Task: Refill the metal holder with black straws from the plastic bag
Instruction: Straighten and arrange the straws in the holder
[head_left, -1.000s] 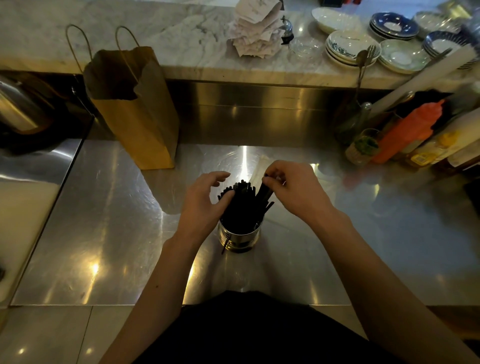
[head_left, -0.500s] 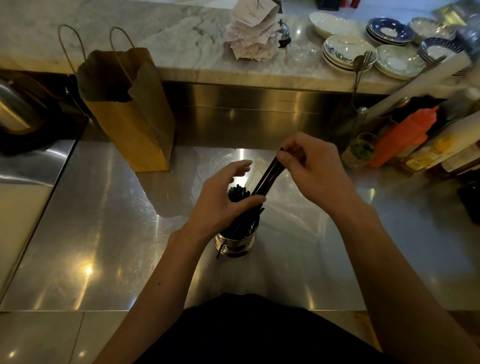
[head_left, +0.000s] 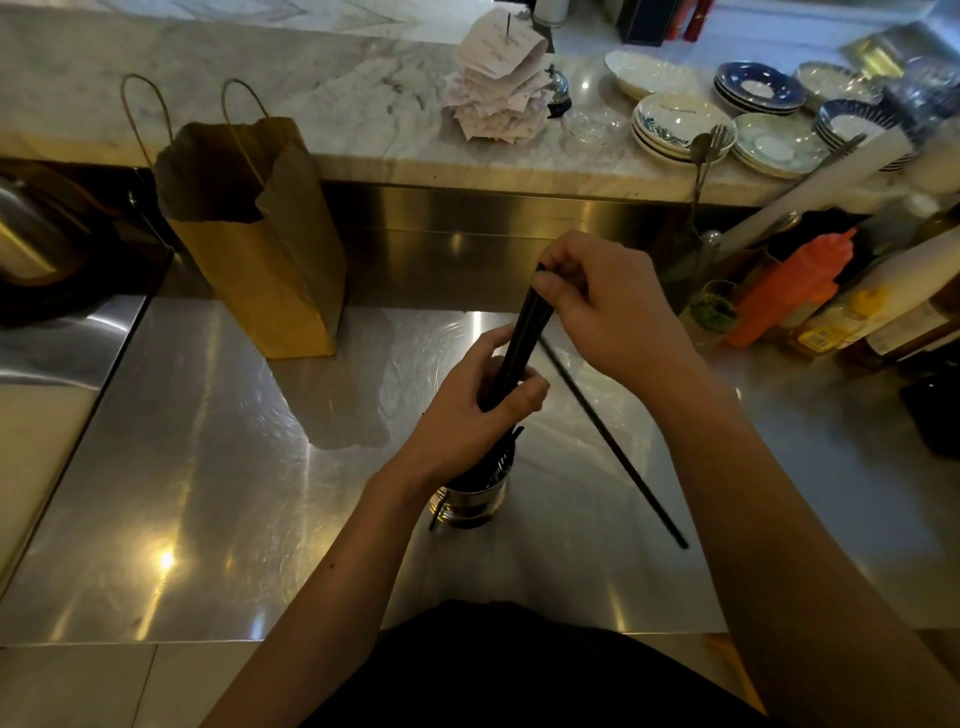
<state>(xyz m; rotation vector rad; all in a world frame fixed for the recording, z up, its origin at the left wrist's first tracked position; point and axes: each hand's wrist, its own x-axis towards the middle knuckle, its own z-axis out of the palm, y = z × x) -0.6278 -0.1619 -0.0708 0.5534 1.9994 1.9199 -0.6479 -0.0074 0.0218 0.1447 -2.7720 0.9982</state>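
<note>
Several black straws (head_left: 517, 343) bundled above metal holder (head_left: 475, 501), mid surface (head_left: 208, 467) nr front edge. L hand (head_left: 467, 415) curls round bundle's middle; R hand (head_left: 613, 312) pinches its top. Best: hold bundle upright, ease down w/ L guiding; mind loose straw (head_left: 613, 441) slanting right. Holder's mouth hidden by L hand; clear plastic bag (head_left: 597, 400) barely legible.

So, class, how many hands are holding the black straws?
2. The left hand grips the straw bundle low, above the metal holder; the right hand pinches its top end.
</note>
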